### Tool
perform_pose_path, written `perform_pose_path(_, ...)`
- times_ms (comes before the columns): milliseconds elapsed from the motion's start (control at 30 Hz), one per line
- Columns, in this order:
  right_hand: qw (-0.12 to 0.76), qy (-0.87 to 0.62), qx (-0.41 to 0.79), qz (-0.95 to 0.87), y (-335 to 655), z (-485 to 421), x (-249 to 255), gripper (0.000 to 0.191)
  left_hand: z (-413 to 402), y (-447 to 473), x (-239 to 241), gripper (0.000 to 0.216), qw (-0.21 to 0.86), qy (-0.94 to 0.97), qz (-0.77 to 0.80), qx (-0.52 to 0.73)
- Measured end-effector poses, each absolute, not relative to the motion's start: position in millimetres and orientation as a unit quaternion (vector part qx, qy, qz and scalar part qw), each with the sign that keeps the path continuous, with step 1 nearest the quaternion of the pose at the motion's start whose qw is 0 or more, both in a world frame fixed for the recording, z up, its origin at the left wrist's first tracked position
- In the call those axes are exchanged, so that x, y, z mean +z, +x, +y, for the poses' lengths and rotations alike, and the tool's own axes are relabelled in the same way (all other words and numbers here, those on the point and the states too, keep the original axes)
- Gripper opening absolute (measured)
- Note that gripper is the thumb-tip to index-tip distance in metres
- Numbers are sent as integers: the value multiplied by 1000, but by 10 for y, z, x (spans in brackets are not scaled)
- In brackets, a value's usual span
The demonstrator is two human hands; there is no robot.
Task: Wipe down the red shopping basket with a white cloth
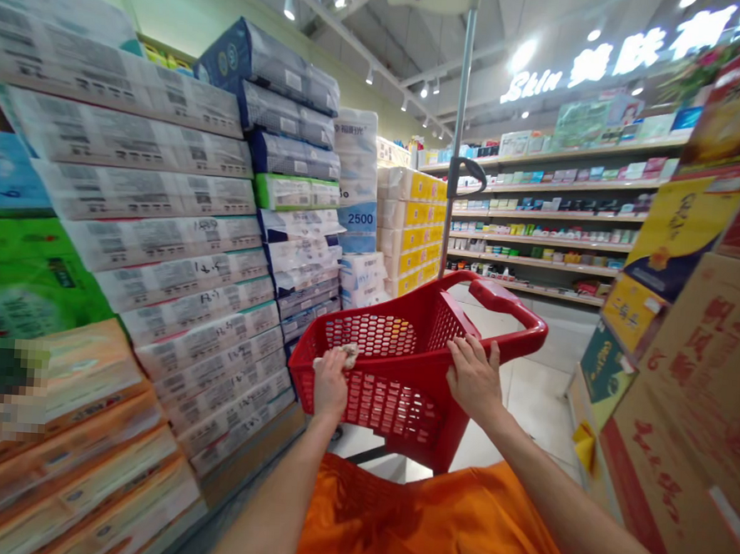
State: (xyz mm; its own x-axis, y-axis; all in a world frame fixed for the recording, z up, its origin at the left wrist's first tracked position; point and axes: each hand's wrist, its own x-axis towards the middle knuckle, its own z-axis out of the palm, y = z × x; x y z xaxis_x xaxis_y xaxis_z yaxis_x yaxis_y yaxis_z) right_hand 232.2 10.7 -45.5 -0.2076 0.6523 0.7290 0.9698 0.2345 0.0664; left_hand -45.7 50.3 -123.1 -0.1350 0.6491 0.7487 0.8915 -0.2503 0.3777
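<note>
Between stacked packs and cartons, a red shopping cart stood right before the person. The left hand had a narrow grip on a crumpled pale cloth, at the cart's near side, away from the handle. The right hand lay fingers-over that side, near the handle; how firm its grip was, I could not tell.

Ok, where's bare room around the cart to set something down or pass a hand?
Pale floor shows between the red cart and the cartons at right. The near rim is bare between the left hand, with its crumpled cloth, and the right hand. Stacked packs crowd the left.
</note>
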Motion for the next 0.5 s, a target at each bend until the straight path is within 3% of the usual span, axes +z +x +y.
perform_pose_path(133,290,-553,-280,-729,2337,123,-459,40,496,-24,-1194,45,128,-715,-532,-435)
perform_pose_path(367,291,-568,-294,-711,2511,120,-373,43,512,-932,-1259,44,129,-598,-627,-483)
perform_pose_path(500,286,-586,-285,-703,2567,129,-324,46,579,-524,-1170,42,100,-649,-587,-473)
